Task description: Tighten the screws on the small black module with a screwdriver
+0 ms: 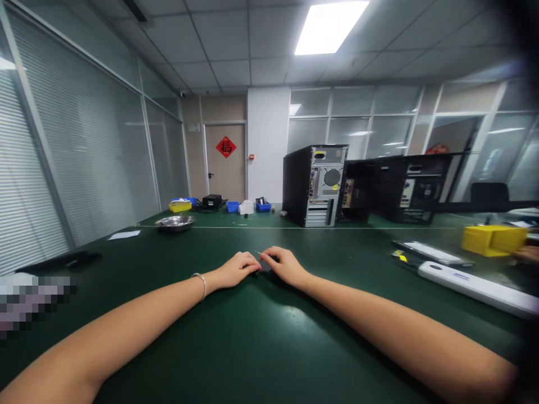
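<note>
Both my arms stretch out over the dark green table (252, 348). My left hand (236, 268), with a thin bracelet on its wrist, rests on the table with fingers curled. My right hand (283, 265) lies beside it, fingers curled too. The fingertips of both hands meet over a small dark object (257, 272) on the table, too small to name. A thin pale sliver shows between the hands.
An upright computer tower (315, 185) with its back panel facing me stands at the far middle, more open cases (404, 188) to its right. A metal bowl (175, 223), yellow and blue bins (180, 206) sit far left. A white power strip (475, 287), yellow bin (492, 239) and another person's hand (528, 255) are at right.
</note>
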Tool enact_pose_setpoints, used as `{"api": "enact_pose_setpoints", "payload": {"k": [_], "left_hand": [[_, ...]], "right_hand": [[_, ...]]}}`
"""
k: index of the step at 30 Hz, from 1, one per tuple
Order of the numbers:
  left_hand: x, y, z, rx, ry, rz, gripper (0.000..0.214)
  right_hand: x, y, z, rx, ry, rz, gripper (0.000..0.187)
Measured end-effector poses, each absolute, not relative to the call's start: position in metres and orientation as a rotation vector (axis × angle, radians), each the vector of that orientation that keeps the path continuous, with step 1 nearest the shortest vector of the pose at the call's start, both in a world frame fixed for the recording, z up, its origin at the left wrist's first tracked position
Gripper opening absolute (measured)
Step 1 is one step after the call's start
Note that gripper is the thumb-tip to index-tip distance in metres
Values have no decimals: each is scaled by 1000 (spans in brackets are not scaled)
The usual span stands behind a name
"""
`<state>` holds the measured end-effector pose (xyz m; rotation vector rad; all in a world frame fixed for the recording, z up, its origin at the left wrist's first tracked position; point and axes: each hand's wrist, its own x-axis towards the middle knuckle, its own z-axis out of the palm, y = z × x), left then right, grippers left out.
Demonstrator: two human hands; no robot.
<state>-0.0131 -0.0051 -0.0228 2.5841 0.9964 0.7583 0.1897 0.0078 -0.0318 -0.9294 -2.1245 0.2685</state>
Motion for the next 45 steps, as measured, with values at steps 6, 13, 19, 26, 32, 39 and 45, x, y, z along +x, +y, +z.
{"api": "enact_pose_setpoints", "payload": {"k": [6,13,19,26,32,39,45], "left_hand": [[-12,-3,-25,2522,1068,888,28],[-15,-11,-19,2425,1399,1046,43],[-16,-12,-24,2687,1444,770,50],[-15,-12,-27,2790,1345,732,26],[-14,-12,-28,2739,1236,790,19],[-16,-10,-27,2514,1187,901,26],[-17,-8,-26,2351,1244,923,32]], "right_hand": [[190,6,-31,-909,-2131,266,28],[189,7,-31,-1003,-2140,266,21],[191,2,-27,-1067,-2296,205,26],[190,-3,-23,-1086,-2442,102,24],[190,1,-22,-1130,-2442,144,24],[191,7,-20,-1194,-2441,234,22],[192,9,-23,-1203,-2398,246,26]]}}
